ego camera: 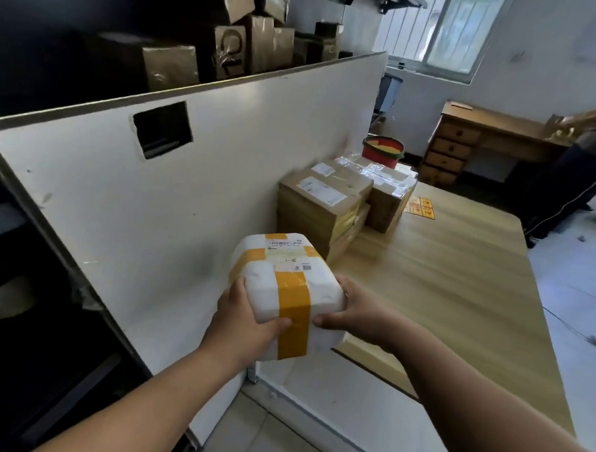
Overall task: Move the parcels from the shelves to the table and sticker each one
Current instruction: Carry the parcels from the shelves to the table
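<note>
Item 1, far left: dark shelves (47,217), with brown shelf parcels (170,66) standing in a row along the top behind the board.

Item 2: white partition board (206,195), upright between shelves and table, with a rectangular cut-out (163,129) near its upper left.

Item 3: my left hand (242,322), curled round the near left side of the white parcel, thumb laid over the yellow tape on top.

Item 4: white parcel (288,279), wrapped in crossed bands of yellow tape, printed label facing up. I hold it in both hands at the near corner of the table, just beside the board.

Item 5: my right hand (357,312), gripping the near right side of the same parcel, thumb on its front edge.

Item 6: cardboard boxes (324,199), stacked on the table's far left, against the board.

Item 7: red bucket (383,151), beyond the boxes.

Item 8: wooden table (457,282), with a yellow sticker sheet (420,207) lying flat beside the boxes.

Item 9: wooden desk (461,143) with drawers, under the window (455,35).

Item 10, far right: another person (579,168) standing at that desk.
</note>
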The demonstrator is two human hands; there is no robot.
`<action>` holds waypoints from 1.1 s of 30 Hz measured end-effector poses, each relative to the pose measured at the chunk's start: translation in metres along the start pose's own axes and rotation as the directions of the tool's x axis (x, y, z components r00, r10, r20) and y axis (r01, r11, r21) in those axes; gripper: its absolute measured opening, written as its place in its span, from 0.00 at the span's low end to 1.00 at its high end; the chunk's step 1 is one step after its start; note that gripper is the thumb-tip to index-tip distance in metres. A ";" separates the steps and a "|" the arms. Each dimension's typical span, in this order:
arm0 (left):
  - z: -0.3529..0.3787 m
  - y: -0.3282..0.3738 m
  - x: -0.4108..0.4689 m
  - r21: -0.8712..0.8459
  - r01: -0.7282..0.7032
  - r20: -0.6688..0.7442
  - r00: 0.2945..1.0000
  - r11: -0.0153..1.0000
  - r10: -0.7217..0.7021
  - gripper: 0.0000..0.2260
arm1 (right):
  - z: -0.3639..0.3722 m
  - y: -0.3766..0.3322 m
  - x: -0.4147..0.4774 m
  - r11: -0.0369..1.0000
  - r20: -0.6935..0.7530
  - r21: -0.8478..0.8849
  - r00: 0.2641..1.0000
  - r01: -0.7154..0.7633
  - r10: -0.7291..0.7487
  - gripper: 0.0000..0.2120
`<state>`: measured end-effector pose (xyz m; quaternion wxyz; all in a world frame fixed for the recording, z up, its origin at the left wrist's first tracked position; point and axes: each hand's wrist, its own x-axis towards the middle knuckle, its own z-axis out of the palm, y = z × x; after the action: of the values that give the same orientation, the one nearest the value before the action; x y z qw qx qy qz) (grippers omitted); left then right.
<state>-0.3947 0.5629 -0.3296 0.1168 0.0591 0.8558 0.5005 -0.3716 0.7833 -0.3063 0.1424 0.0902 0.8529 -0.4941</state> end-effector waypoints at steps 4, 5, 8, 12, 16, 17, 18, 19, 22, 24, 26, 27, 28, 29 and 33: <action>0.028 -0.006 0.018 0.001 0.081 -0.067 0.995 0.997 -0.081 0.46 | -0.020 0.014 0.048 0.996 0.102 -0.084 0.994 0.038 -0.029 0.40; 0.036 -0.007 0.020 -0.009 0.113 -0.084 0.990 0.993 -0.114 0.47 | -0.025 0.019 0.060 0.993 0.132 -0.111 0.991 0.048 -0.033 0.40; 0.062 -0.006 0.030 -0.027 0.188 -0.148 0.971 0.982 -0.190 0.46 | -0.043 0.029 0.091 0.982 0.221 -0.178 0.975 0.067 -0.026 0.41; 0.102 -0.002 0.047 -0.012 0.277 -0.208 0.939 0.961 -0.273 0.42 | -0.069 0.039 0.129 0.964 0.284 -0.242 0.958 0.108 -0.037 0.43; 0.136 0.000 0.066 -0.007 0.311 -0.193 0.932 0.951 -0.306 0.40 | -0.086 0.057 0.158 0.938 0.239 -0.326 0.970 0.116 -0.037 0.44; 0.141 0.000 0.070 0.008 0.319 -0.180 0.933 0.948 -0.312 0.40 | -0.087 0.062 0.162 0.932 0.207 -0.340 0.977 0.123 -0.054 0.40; 0.146 0.000 0.074 0.030 0.326 -0.167 0.934 0.945 -0.317 0.40 | -0.088 0.067 0.165 0.926 0.174 -0.355 0.982 0.127 -0.068 0.35; 0.150 -0.001 0.078 0.057 0.334 -0.157 0.934 0.941 -0.322 0.40 | -0.088 0.071 0.166 0.920 0.148 -0.367 0.985 0.139 -0.090 0.32; 0.160 0.001 0.085 0.127 0.349 -0.123 0.934 0.928 -0.335 0.38 | -0.092 0.082 0.166 0.889 0.131 -0.432 0.986 0.154 -0.107 0.31; 0.162 0.005 0.086 0.160 0.347 -0.127 0.936 0.924 -0.329 0.37 | -0.096 0.085 0.162 0.859 0.143 -0.482 0.983 0.170 -0.114 0.29; 0.158 0.013 0.087 0.225 0.329 -0.172 0.940 0.917 -0.295 0.37 | -0.100 0.087 0.158 0.837 0.133 -0.519 0.984 0.172 -0.120 0.31; 0.155 0.018 0.088 0.274 0.314 -0.198 0.943 0.909 -0.266 0.37 | -0.104 0.087 0.155 0.829 0.121 -0.533 0.985 0.169 -0.123 0.33; 0.151 0.024 0.089 0.330 0.292 -0.222 0.948 0.898 -0.227 0.37 | -0.108 0.087 0.152 0.816 0.114 -0.552 0.985 0.169 -0.127 0.34; 0.147 0.031 0.090 0.393 0.261 -0.238 0.955 0.882 -0.176 0.37 | -0.113 0.086 0.148 0.797 0.108 -0.576 0.984 0.179 -0.144 0.34; 0.125 0.060 0.095 0.650 0.133 -0.205 0.979 0.748 0.004 0.37 | -0.136 0.071 0.124 0.692 0.074 -0.683 0.964 0.236 -0.255 0.34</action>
<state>-0.4549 0.7185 -0.3493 0.0219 0.0181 0.9859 0.1646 -0.4889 0.9379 -0.3418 0.0871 -0.0769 0.9807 -0.1573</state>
